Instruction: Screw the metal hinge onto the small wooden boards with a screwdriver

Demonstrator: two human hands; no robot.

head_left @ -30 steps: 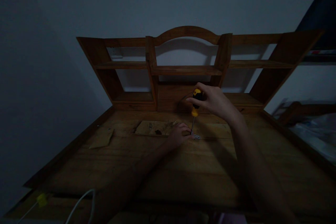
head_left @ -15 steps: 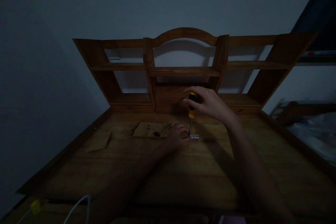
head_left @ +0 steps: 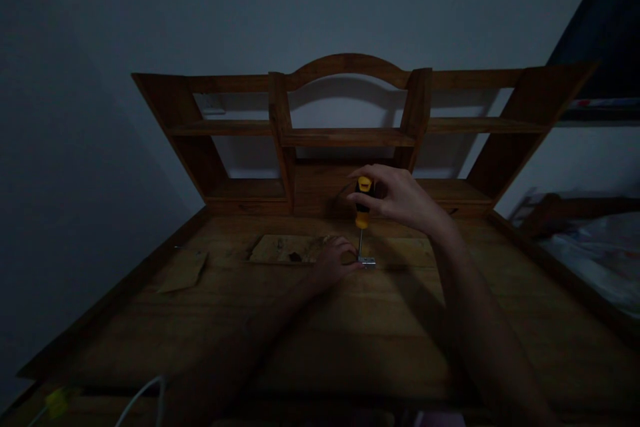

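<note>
My right hand [head_left: 395,195] grips a yellow and black screwdriver [head_left: 362,220] by its handle, holding it nearly upright. The screwdriver's shaft points down to the left end of a small silver metal bracket [head_left: 369,263] on the wooden desk top [head_left: 320,327]. With its fingers closed on the bracket's left end, my left hand [head_left: 334,261] rests low on the desk. A screw under the tip is too small to make out.
A wooden shelf unit [head_left: 350,138] stands at the back against the wall. Behind my left hand lies a torn, light-brown strip [head_left: 270,248]. Farther left is a flat brownish piece [head_left: 183,271]. A white cable [head_left: 143,392] loops at the front left, near a yellow object [head_left: 57,403].
The view has shifted slightly. The screwdriver's handle leans a little more toward me, its top now showing. Both hands keep their holds on the screwdriver and the bracket.
</note>
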